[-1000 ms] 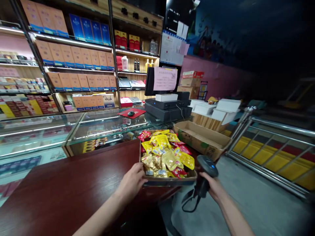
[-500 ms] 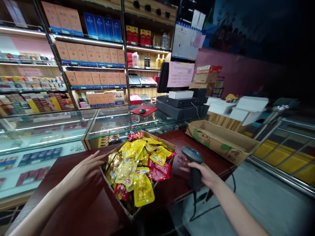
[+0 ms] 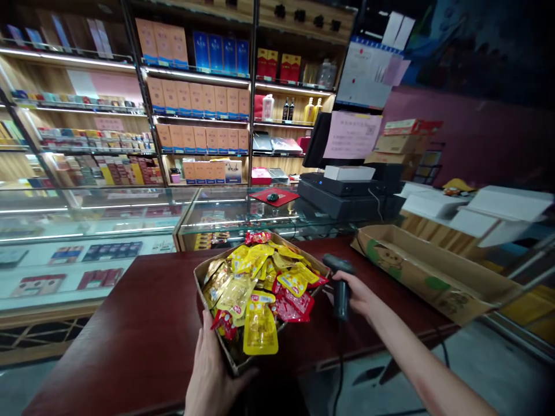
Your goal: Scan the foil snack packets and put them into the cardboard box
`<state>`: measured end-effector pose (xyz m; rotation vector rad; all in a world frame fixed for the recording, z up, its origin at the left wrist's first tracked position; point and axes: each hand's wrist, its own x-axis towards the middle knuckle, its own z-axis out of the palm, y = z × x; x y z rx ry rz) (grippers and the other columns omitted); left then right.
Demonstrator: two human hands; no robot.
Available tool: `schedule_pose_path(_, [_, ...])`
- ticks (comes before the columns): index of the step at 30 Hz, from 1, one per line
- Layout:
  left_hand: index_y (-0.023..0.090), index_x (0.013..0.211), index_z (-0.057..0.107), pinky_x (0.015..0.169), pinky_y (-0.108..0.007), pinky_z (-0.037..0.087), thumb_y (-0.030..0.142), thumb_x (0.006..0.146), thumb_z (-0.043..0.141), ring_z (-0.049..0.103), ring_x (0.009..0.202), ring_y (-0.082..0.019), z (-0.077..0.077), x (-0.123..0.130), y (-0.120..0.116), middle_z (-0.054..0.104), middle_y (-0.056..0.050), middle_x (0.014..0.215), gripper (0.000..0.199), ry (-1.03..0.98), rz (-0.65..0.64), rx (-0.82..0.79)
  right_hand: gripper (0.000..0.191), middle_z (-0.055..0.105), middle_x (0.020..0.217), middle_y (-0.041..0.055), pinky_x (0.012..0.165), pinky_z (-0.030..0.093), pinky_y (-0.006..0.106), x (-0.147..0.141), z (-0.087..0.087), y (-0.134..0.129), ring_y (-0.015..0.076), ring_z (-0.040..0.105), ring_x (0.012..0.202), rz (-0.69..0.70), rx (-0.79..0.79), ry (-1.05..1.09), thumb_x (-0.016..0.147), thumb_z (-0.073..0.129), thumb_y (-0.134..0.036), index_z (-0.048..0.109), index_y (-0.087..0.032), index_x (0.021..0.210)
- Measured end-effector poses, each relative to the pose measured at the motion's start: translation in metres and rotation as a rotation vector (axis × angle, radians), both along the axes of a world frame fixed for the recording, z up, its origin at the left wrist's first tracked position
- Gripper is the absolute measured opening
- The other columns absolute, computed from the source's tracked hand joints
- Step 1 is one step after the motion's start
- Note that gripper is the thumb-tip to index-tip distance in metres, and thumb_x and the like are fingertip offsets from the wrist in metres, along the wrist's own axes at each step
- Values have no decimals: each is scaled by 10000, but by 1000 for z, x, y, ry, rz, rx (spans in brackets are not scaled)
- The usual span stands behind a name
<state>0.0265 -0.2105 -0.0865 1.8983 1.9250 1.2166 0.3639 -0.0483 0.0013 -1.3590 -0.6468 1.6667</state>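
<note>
A cardboard box (image 3: 200,283) full of yellow, gold and red snack packets (image 3: 261,326) rests on the dark red table (image 3: 143,312). My left hand (image 3: 212,367) lies against the box's near left side, its fingers along the outer wall and its thumb low by the near corner. On the right, my right hand (image 3: 356,293) is wrapped round the handle of a black barcode scanner (image 3: 341,292), close to the right edge of the box. The scanner's cable hangs down below it.
A long, open cardboard box (image 3: 403,266) lies at the table's right. Behind the table are a glass display counter (image 3: 234,211), a mouse on a red mat (image 3: 284,197) and a monitor (image 3: 318,138). Stocked shelves line the back.
My left hand has come from beside the box's far left side to its near left wall and now touches it. The view has turned left. The scanner stays in my right hand.
</note>
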Motion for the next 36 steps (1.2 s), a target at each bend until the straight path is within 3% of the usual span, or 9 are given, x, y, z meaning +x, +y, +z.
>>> schedule_pose_path(6, [208,1487,23,1035,-478,372,416,773,563,370,1310,-315,35,-39,8,440,-154,1386,919,-221,-43,-14,265,725,750,61,572,539,294,-8,35,-39,228,677,674,-52,198,-267,608,754,-272,682,-190,849])
schedule_pose_path(9, [198,1428,316,953,-433,463,499,802,511,511,1195,-302,94,-80,30,606,-115,1213,721,-348,-34,-161,383,727,944,70,715,545,304,-13,71,-40,252,670,868,-18,402,-352,564,803,-287,701,-203,923])
schedule_pose_path(13, [171,1160,620,682,-368,572,615,721,556,640,960,-299,189,-119,88,694,-100,1003,627,-543,-129,-566,424,718,974,81,868,505,374,-35,114,-4,277,636,961,104,588,-420,494,840,-314,715,-166,871])
schedule_pose_path(17, [167,1043,666,612,-361,569,747,688,461,680,768,-272,233,-149,144,713,-108,869,710,-574,-221,-794,450,720,905,69,868,503,394,-57,129,42,256,642,905,136,624,-457,445,857,-346,703,-150,819])
schedule_pose_path(21, [214,1108,636,763,-417,547,681,692,533,661,902,-297,205,-181,156,704,-96,986,634,-434,-333,-686,490,711,976,84,824,529,406,-56,113,62,266,651,893,193,589,-415,511,833,-382,690,-164,926])
schedule_pose_path(24, [256,1188,578,961,-428,446,485,630,711,572,1109,-292,148,-186,149,645,-65,1166,617,-285,-401,-377,605,694,1064,93,883,506,419,-44,89,66,299,620,1020,242,619,-431,525,833,-362,653,-184,1075])
schedule_pose_path(28, [173,1085,603,960,-449,443,435,686,676,588,1075,-308,83,-173,157,660,-105,1110,483,-211,-270,-188,567,678,1107,79,911,490,372,-45,72,77,277,603,1056,219,657,-442,542,831,-344,650,-191,1057])
schedule_pose_path(31, [155,1076,585,933,-444,460,491,712,629,582,1074,-324,78,-170,176,651,-112,1122,497,-213,-212,-165,508,700,998,78,739,551,335,-60,78,95,232,659,865,203,590,-340,605,794,-388,631,-188,1043])
schedule_pose_path(36, [121,1106,576,881,-418,481,611,766,484,595,1036,-328,114,-175,194,670,-116,1071,604,-182,-169,-331,415,684,771,62,461,501,247,-83,88,130,160,621,598,275,413,-245,664,742,-457,617,-176,943])
